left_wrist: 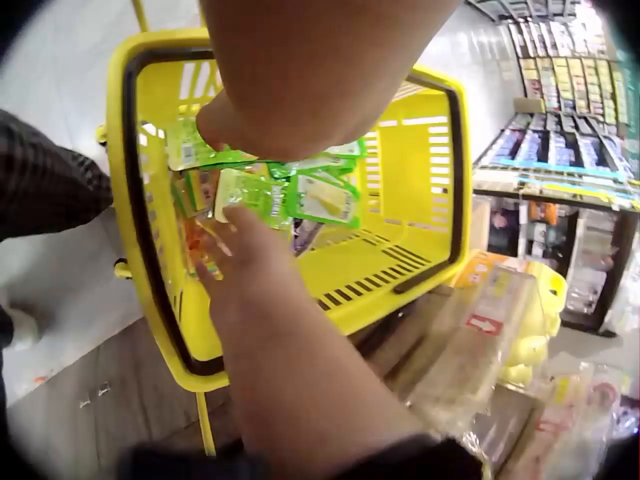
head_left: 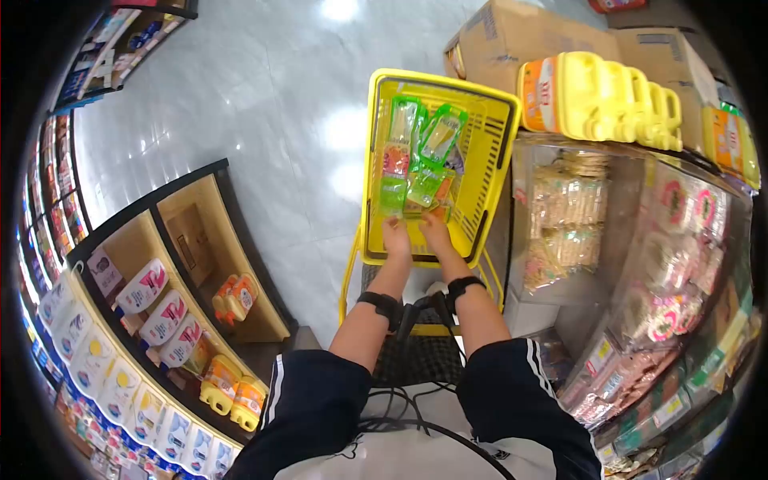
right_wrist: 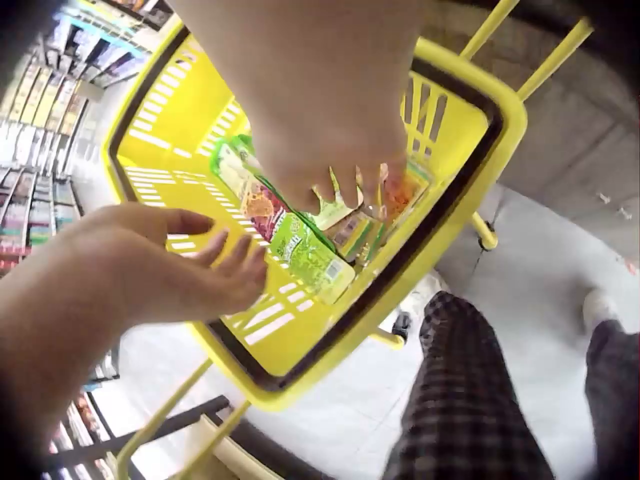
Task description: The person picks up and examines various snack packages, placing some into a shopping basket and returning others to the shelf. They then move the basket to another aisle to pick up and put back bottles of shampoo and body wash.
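Observation:
A yellow shopping basket (head_left: 504,120) holds several green-edged packets, among them a tall green packet (head_left: 396,156) with a red picture and a green-framed packet (head_left: 442,136) beside it. My left hand (head_left: 397,238) hangs inside the near end of the basket, its fingers loosely bent with nothing between them, as the right wrist view shows. Beside it, my right hand (head_left: 436,236) reaches down to the near packets. Its spread fingers (right_wrist: 345,190) overlap a green and orange packet (right_wrist: 355,235) in the right wrist view.
Yellow jugs (head_left: 560,96) and cardboard boxes (head_left: 528,40) stand at the basket's right, above bagged goods (head_left: 568,208). A wooden shelf (head_left: 192,232) with bottles is on the left. Another person's checked trousers (right_wrist: 460,390) show beside the basket.

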`<state>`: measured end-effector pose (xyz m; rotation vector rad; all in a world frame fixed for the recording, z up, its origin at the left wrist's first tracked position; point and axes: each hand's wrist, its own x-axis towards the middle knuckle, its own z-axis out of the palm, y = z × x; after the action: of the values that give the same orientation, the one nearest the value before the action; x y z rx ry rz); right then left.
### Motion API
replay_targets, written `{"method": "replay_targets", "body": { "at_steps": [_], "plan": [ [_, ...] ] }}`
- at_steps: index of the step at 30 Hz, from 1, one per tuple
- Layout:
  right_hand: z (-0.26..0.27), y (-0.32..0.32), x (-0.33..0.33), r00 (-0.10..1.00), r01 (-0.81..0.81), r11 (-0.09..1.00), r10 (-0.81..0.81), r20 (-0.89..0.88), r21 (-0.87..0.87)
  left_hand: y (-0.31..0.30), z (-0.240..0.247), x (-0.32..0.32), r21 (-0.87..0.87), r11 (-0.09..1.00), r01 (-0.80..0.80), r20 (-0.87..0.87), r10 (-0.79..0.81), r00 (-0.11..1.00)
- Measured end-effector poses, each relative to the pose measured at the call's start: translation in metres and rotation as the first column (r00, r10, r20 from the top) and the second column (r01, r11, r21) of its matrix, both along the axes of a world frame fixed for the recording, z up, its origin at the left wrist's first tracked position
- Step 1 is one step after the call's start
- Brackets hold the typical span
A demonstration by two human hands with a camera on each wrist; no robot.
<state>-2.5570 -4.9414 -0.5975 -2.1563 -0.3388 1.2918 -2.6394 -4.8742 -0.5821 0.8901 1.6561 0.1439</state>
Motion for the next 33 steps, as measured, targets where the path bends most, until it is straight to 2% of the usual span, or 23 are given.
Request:
{"method": "replay_targets", "body": {
  "at_steps": [1, 3, 4, 7, 10, 12, 15, 16, 21, 25, 28, 30, 33],
  "plan": [
    [-0.018, 0.007, 0.001, 0.998, 0.039, 0.999, -0.038, -0.052, 0.028, 0.002, -0.006, -0.002, -0.012, 1.000, -0.013, -0.031, 0.012, 0.999],
    [-0.054, 0.019, -0.005, 0.970, 0.222, 0.971, -0.211, -0.122, 0.086, 0.014, -0.023, 0.005, -0.020, 0.999, -0.050, -0.082, 0.048, 0.995],
    [-0.070, 0.024, -0.008, 0.943, 0.313, 0.944, -0.294, -0.157, 0.109, 0.020, -0.033, 0.005, -0.008, 1.000, -0.016, -0.055, 0.016, 0.998],
    [-0.099, 0.040, -0.015, 0.901, 0.384, 0.914, -0.402, -0.165, -0.131, 0.036, -0.064, -0.001, -0.009, 0.997, 0.071, -0.002, -0.071, 0.997],
    [-0.090, 0.056, -0.021, 0.970, 0.230, 0.958, -0.212, 0.119, -0.172, 0.039, -0.090, -0.001, -0.065, 0.994, 0.090, 0.005, -0.090, 0.996],
    [-0.073, 0.064, -0.021, 0.970, 0.240, 0.957, -0.229, 0.084, -0.164, 0.037, -0.092, -0.002, -0.084, 0.995, 0.055, 0.020, -0.053, 0.998],
    [-0.077, 0.062, -0.023, 0.959, 0.280, 0.952, -0.273, 0.073, -0.124, 0.032, -0.081, -0.002, -0.056, 0.980, 0.190, -0.071, -0.194, 0.978],
    [-0.083, 0.060, -0.024, 0.953, 0.300, 0.948, -0.293, 0.076, -0.105, 0.031, -0.080, -0.001, -0.045, 0.981, 0.190, -0.084, -0.193, 0.978],
    [-0.078, 0.044, -0.019, 0.969, 0.241, 0.968, -0.236, 0.074, -0.064, 0.033, -0.082, 0.000, 0.038, 0.981, 0.193, -0.115, -0.187, 0.976],
    [-0.060, 0.014, -0.016, 0.981, 0.194, 0.980, -0.194, -0.015, 0.048, 0.045, -0.069, 0.016, 0.007, 0.993, 0.115, 0.023, -0.115, 0.993],
    [-0.032, 0.002, -0.004, 0.983, 0.174, 0.985, -0.173, -0.062, 0.013, 0.051, -0.065, 0.028, 0.010, 0.999, 0.042, 0.120, -0.043, 0.992],
    [-0.012, 0.003, 0.007, 0.988, 0.151, 0.987, -0.152, -0.026, -0.046, 0.054, -0.076, 0.033, -0.015, 1.000, -0.009, 0.162, 0.011, 0.987],
    [-0.001, -0.004, 0.013, 0.988, 0.149, 0.984, -0.151, -0.013, -0.101, 0.059, -0.091, 0.039, -0.086, 0.987, -0.133, 0.139, 0.144, 0.980]
  ]
}}
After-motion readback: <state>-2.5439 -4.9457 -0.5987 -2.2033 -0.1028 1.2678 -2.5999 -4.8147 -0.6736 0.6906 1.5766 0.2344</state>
